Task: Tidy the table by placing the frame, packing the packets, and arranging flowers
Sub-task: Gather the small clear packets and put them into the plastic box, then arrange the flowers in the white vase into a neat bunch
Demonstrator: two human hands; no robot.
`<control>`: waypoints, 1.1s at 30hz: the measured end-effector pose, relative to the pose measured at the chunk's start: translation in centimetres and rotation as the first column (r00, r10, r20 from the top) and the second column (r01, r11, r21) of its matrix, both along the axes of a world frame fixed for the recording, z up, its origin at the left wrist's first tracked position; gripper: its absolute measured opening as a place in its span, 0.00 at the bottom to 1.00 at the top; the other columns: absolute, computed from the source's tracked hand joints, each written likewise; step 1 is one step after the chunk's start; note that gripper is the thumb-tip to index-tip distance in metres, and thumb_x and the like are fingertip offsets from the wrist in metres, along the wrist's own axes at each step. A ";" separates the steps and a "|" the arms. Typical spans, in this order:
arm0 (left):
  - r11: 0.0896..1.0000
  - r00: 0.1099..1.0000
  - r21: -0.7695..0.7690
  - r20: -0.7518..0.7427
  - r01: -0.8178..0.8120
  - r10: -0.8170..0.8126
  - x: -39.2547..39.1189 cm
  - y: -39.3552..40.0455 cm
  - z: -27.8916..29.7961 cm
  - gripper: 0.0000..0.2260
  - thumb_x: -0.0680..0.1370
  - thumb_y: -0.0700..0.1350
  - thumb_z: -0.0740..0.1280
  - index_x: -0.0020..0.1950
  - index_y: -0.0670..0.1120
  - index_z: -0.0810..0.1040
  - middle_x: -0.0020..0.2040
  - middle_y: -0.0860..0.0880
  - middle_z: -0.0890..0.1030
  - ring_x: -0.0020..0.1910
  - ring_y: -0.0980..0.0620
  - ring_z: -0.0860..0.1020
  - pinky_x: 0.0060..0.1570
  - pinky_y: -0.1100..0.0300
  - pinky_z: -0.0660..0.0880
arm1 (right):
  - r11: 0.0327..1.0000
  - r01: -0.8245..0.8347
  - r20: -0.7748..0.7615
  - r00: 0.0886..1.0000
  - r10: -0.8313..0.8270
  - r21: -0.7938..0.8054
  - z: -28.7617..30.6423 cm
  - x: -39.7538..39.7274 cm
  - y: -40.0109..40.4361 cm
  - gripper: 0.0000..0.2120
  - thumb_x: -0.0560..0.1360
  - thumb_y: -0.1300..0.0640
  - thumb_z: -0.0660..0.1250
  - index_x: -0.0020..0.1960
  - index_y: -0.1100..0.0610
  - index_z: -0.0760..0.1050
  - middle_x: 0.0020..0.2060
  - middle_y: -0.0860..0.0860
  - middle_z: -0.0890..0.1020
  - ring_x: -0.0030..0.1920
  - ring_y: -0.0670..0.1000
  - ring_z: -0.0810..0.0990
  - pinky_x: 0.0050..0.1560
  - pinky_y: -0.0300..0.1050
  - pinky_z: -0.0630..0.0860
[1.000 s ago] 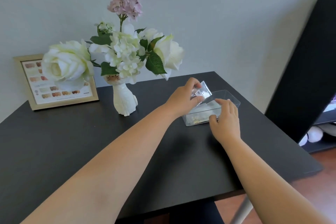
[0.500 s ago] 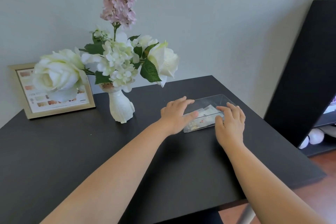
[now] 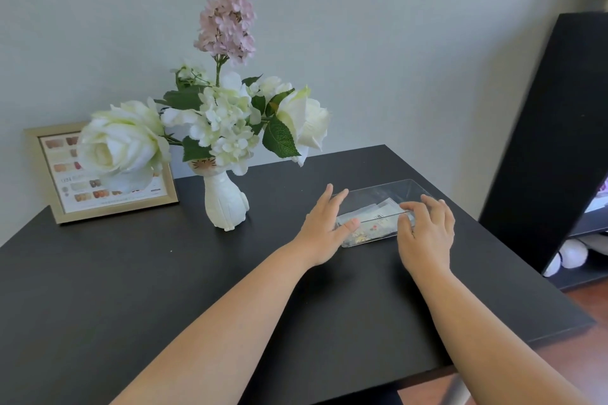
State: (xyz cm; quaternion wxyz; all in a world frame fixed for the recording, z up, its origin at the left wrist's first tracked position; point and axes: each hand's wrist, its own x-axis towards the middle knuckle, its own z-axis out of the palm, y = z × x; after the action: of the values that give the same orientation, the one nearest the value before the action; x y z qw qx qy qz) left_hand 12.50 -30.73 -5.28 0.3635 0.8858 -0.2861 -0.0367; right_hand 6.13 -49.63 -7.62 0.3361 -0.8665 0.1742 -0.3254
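Note:
A clear plastic box (image 3: 406, 187) sits on the black table (image 3: 131, 289) at the right, with several small packets (image 3: 375, 212) lying inside it. My left hand (image 3: 324, 227) rests against the box's left end, fingers spread, thumb on the near wall. On the near right corner of the box lies my right hand (image 3: 426, 233), fingers curled over the rim. A white vase (image 3: 225, 204) holds white roses and a pink lilac stem (image 3: 227, 23). A gold picture frame (image 3: 42, 181) leans against the wall at the back left.
A black cabinet panel (image 3: 552, 128) stands to the right of the table, with white round objects (image 3: 572, 255) on its low shelf. The table's right edge runs close behind the box. Wooden floor shows at the lower right.
My left hand let the packet drop into the box, then came down flat against the box's left end. The right hand stayed on the box.

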 end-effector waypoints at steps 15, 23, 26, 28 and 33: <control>0.692 0.816 -0.440 -0.222 -0.573 0.534 -1.4 19.8 -2.5 0.03 0.79 0.52 0.63 0.51 0.60 0.75 0.52 0.56 0.77 0.53 0.53 0.77 0.47 0.61 0.72 | 0.612 -0.713 -0.204 0.692 0.693 -0.342 -0.2 2.2 14.1 0.13 0.75 0.58 0.62 0.58 0.50 0.75 0.57 0.46 0.75 0.53 0.49 0.72 0.52 0.42 0.70; 0.758 0.841 -0.366 -0.198 -0.540 0.503 3.1 22.9 -1.9 0.07 0.77 0.56 0.65 0.54 0.63 0.73 0.53 0.62 0.79 0.47 0.64 0.79 0.44 0.68 0.70 | 0.786 -0.607 -0.231 0.753 0.616 0.119 -0.6 10.1 20.0 0.22 0.77 0.50 0.63 0.70 0.45 0.65 0.60 0.41 0.71 0.55 0.43 0.75 0.52 0.39 0.71; 0.779 0.874 -0.399 -0.175 -0.483 0.453 4.8 23.0 -1.8 0.11 0.77 0.55 0.66 0.58 0.62 0.72 0.56 0.63 0.79 0.48 0.68 0.78 0.44 0.68 0.71 | 0.773 -0.615 -0.194 0.748 0.635 0.155 -0.5 12.1 21.9 0.31 0.75 0.44 0.65 0.74 0.42 0.57 0.62 0.38 0.66 0.56 0.42 0.72 0.55 0.41 0.71; 0.778 0.891 -0.437 -0.176 -0.451 0.418 5.8 23.1 -1.8 0.11 0.77 0.54 0.67 0.58 0.62 0.71 0.57 0.63 0.78 0.50 0.66 0.79 0.45 0.68 0.72 | 0.745 -0.639 -0.167 0.727 0.666 0.191 -0.5 13.1 22.7 0.34 0.73 0.41 0.66 0.74 0.41 0.56 0.66 0.38 0.67 0.59 0.42 0.72 0.58 0.43 0.72; 0.799 0.923 -0.464 -0.158 -0.383 0.351 8.2 23.6 -2.1 0.12 0.76 0.56 0.68 0.57 0.65 0.71 0.58 0.66 0.78 0.53 0.62 0.80 0.46 0.71 0.74 | 0.731 -0.649 -0.153 0.717 0.680 0.211 -1.2 15.2 23.5 0.35 0.70 0.39 0.63 0.73 0.36 0.53 0.66 0.39 0.71 0.61 0.42 0.73 0.58 0.44 0.72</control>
State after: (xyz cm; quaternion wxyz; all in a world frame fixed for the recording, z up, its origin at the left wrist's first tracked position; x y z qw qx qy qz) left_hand 20.69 -7.18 -7.39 0.5835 0.8024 -0.0972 0.0791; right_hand 21.32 -26.15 -8.78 0.4701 -0.8750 -0.0905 -0.0717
